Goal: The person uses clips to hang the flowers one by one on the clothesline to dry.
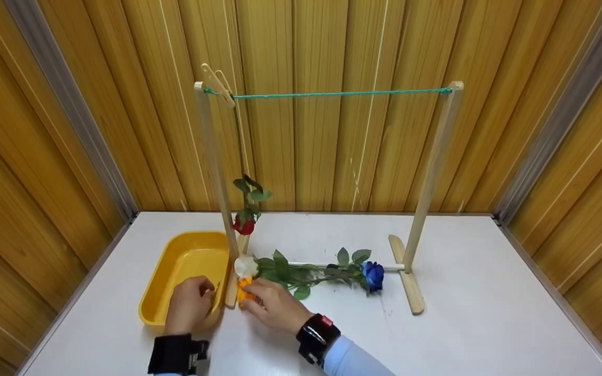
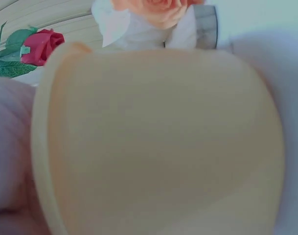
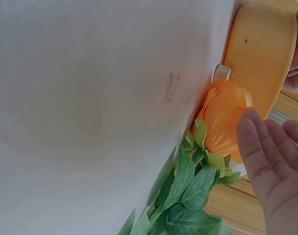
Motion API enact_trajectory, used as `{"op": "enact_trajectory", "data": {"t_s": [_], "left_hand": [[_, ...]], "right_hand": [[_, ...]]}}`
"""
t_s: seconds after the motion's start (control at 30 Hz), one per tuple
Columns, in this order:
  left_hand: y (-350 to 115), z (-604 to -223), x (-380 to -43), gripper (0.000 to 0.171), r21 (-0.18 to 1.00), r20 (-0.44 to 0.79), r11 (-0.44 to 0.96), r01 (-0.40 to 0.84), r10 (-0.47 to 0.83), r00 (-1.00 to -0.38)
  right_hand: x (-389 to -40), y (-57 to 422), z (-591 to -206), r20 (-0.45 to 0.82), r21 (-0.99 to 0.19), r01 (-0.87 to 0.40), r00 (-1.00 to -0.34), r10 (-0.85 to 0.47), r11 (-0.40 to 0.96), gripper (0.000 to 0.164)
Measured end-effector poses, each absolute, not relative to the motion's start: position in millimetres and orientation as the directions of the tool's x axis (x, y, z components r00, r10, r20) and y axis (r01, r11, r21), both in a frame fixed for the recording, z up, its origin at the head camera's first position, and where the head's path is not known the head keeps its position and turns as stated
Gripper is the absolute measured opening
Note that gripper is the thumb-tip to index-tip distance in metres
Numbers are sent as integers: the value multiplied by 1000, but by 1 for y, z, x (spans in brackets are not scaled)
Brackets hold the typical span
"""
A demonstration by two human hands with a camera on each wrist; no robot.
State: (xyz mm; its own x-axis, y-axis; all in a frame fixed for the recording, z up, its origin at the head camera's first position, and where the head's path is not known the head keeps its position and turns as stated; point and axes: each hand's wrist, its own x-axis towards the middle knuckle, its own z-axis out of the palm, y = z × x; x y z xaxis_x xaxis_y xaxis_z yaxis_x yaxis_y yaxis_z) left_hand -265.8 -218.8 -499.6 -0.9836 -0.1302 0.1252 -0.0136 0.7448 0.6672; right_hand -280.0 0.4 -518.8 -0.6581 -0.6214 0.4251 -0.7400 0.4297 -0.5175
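My right hand [image 1: 279, 305] is beside an orange rose [image 1: 245, 291] lying on the table; in the right wrist view its fairly straight fingers [image 3: 259, 152] touch or nearly touch the petals. My left hand [image 1: 187, 304] is at the right side of a yellow basin [image 1: 161, 277], fingers bent near the rim. Whether it pinches something there is unclear. A white rose [image 1: 245, 266] and a blue rose [image 1: 372, 275] lie nearby, their leafy stems overlapping. From a green line [image 1: 327, 94] a red rose [image 1: 244, 224] hangs head down, held by a wooden clothespin [image 1: 218, 85].
Two wooden posts, left [image 1: 216, 167] and right [image 1: 431, 177], carry the line. Their flat feet, such as the right foot [image 1: 411, 292], rest on the white table [image 1: 478, 303]. A white rod [image 1: 392, 267] runs low between the posts. Wood-patterned walls [image 1: 311, 156] enclose the table.
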Motion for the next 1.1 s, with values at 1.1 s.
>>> {"op": "enact_trajectory", "data": {"t_s": [1.1], "left_hand": [[-187,-479,-257,60,765,342,631,127,-230,-911]], "right_hand": [[-279,13,-513,420,-579,-705,-689,-592,410,29]]}}
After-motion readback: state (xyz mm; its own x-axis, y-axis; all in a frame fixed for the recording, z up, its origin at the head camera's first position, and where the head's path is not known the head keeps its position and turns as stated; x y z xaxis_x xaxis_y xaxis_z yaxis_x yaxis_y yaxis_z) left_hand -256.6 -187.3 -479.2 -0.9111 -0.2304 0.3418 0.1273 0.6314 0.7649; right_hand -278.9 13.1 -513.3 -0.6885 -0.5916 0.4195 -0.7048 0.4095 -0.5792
